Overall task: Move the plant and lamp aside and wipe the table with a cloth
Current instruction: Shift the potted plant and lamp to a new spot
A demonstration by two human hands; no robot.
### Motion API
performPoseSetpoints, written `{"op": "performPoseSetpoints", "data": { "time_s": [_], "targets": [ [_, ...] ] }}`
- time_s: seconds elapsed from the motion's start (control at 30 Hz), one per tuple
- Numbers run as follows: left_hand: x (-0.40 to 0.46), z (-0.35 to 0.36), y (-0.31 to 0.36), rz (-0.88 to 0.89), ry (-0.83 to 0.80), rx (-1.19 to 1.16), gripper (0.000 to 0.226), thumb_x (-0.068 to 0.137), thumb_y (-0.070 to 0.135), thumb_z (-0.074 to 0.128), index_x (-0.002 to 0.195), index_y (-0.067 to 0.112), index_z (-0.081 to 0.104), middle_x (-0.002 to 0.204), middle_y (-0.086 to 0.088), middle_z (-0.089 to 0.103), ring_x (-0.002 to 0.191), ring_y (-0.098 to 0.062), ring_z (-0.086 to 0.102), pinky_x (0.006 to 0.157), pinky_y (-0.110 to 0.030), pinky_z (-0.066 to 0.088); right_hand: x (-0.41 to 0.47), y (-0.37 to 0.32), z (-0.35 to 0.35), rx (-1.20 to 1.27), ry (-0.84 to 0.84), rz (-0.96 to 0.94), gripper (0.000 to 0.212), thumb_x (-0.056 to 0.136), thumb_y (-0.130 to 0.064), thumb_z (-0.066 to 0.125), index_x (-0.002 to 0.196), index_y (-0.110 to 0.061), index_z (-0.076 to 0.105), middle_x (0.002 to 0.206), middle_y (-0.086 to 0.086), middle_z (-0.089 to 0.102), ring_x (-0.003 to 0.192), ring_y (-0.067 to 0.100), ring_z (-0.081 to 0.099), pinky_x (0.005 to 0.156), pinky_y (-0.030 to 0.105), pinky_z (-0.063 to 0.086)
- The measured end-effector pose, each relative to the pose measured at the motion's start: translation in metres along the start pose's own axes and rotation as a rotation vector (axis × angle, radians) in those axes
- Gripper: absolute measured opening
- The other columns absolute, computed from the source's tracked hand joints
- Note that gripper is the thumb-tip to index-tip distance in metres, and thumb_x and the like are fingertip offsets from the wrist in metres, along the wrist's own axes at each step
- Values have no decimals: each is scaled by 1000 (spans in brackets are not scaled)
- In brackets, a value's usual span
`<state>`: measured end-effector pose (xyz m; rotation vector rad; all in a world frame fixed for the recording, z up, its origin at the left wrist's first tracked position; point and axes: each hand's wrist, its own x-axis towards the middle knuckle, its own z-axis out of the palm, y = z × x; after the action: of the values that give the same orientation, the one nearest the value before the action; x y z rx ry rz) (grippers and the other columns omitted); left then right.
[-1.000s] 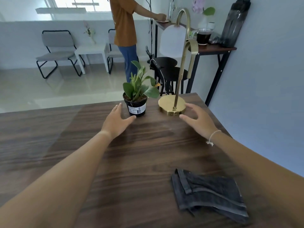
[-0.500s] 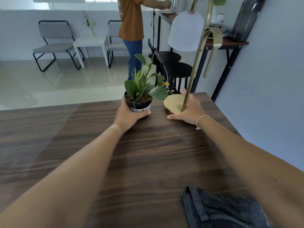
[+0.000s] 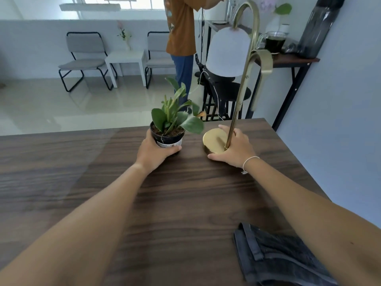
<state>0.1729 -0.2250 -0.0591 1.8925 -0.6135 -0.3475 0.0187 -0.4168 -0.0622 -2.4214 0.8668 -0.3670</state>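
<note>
Head view, looking down at a dark wood-grain table point(image 3: 181, 203). Both bare arms reach forward. The left hand point(image 3: 153, 152) curls round a small black pot with a white label, holding a plant point(image 3: 172, 122) with broad green leaves; the thumb lies across the pot's front. Just right of it, the right hand point(image 3: 235, 150) grips the round base of a brass lamp point(image 3: 215, 140), fingers wrapped round the base's far and near edges, by the thin stem. The stem rises and hooks over a white dome shade. Both stand near the table's far edge. A folded dark grey cloth point(image 3: 274, 259) lies at the near right, partly under the right forearm.
</note>
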Motion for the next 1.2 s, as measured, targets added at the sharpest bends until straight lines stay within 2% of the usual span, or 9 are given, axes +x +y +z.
{"op": "performPoseSetpoints", "data": {
  "time_s": [0.23,0.4,0.6,0.7,0.83,0.93,1.07,1.2],
  "targets": [
    [-41,-38,-13,-13,65,-5,86,57,28,87,130,22,43,123,4,61,112,-15,56,95,-28,44,-47,-29,21,16,23,-35,91,55,-54,77,134,-39,33,136,6,33,126,29,30,101,39,36],
    [-67,-50,-20,-20,51,-13,84,55,29,88,127,22,44,121,5,62,111,-15,58,97,-32,46,-75,-38,24,6,28,-11,86,55,-55,76,130,-36,37,136,5,32,126,28,30,100,39,39],
    [-93,-50,-19,-18,33,-5,84,56,31,87,127,22,44,121,5,62,111,-15,57,96,-32,46,-108,-46,24,-15,13,-12,87,58,-54,75,132,-32,35,140,7,28,130,29,26,102,38,34],
    [-100,-48,-17,-17,26,-23,86,59,28,86,131,21,40,123,5,59,112,-15,55,94,-28,43,-117,-47,22,-27,-7,2,91,59,-56,75,135,-29,33,143,7,25,133,28,23,104,38,32],
    [-109,-49,-16,-18,22,-35,81,61,29,85,130,22,42,125,5,59,116,-15,55,99,-32,44,-120,-47,19,-62,-64,21,102,61,-62,71,142,-27,22,153,10,15,140,31,13,112,40,22],
    [-120,-53,-18,-4,2,8,78,65,28,83,131,23,42,123,8,58,118,-15,53,95,-27,40,-125,-45,15,-45,-108,28,106,63,-63,69,145,-29,13,156,14,9,143,31,8,114,42,17],
    [-133,-63,-25,8,-33,94,90,70,34,78,144,24,27,145,4,44,133,-14,41,103,-26,33,-145,-36,1,38,-112,40,98,69,-59,67,145,-34,11,156,11,11,144,28,9,113,45,18],
    [-142,-66,-29,-18,-26,222,92,76,42,70,148,17,20,152,-2,34,140,-20,31,113,-36,30,-174,-21,-12,36,-109,71,87,74,-59,61,145,-32,17,157,4,15,144,21,12,115,42,18]
  ]
}}
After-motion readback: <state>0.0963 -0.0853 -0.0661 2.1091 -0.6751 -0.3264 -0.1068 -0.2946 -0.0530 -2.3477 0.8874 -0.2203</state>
